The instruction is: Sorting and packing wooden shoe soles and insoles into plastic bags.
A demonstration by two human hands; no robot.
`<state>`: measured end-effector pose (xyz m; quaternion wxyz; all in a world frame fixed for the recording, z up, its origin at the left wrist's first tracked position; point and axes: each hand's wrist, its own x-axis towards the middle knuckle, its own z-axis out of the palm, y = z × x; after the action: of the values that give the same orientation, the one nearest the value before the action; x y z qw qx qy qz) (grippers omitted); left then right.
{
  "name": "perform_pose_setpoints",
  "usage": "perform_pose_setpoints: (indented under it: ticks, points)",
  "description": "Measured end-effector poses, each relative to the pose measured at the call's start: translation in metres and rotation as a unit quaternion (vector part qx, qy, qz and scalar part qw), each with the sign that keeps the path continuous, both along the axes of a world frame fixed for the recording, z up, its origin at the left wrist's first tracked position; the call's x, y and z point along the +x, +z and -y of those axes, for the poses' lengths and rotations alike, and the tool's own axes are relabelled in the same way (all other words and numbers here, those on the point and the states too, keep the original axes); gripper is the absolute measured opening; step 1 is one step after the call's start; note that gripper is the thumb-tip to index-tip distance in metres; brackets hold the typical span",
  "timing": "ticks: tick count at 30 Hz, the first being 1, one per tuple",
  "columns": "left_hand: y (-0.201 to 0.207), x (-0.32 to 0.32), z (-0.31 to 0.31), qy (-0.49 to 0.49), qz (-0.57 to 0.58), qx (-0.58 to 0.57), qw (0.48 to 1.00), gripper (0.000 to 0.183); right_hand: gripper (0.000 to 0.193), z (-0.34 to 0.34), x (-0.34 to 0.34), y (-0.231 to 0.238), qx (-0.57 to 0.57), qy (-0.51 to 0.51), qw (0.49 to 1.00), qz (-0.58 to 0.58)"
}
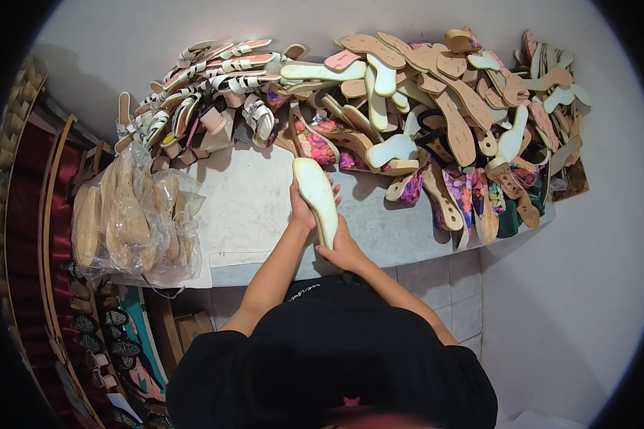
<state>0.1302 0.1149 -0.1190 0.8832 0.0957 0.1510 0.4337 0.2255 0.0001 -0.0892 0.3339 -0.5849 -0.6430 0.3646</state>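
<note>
A pale cream shoe sole (313, 189) is held upright between my two hands, over the near side of the table, its broad end pointing away from me. My left hand (303, 209) wraps around its left side near the middle, and some fingertips show past its right edge. Lower down, my right hand (345, 247) grips the narrower end, with the thumb along the bottom. Just beyond the sole's far end lies a wedge heel covered in pink floral fabric (315, 143). What is on the underside of the sole is hidden.
A large pile of tan soles (454, 129) and floral wedges covers the table's (247, 186) right and back. Strappy white sandals (229, 68) are stacked at back left. Clear plastic bags of tan shoe forms (122, 214) sit at left, beside a shoe rack (86, 322).
</note>
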Motion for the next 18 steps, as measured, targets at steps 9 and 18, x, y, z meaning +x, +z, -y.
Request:
perform_pose_setpoints:
  ticks: [9, 18]
  points:
    - [-0.006, 0.014, -0.015, 0.06, -0.057, 0.0, 0.997, 0.07, 0.062, 0.0, 0.004, 0.005, -0.088, -0.074, 0.993, -0.031]
    - [-0.001, 0.027, -0.013, 0.072, -0.121, 0.025, 0.99, 0.072, 0.061, -0.006, 0.011, 0.002, -0.131, -0.086, 0.988, 0.012]
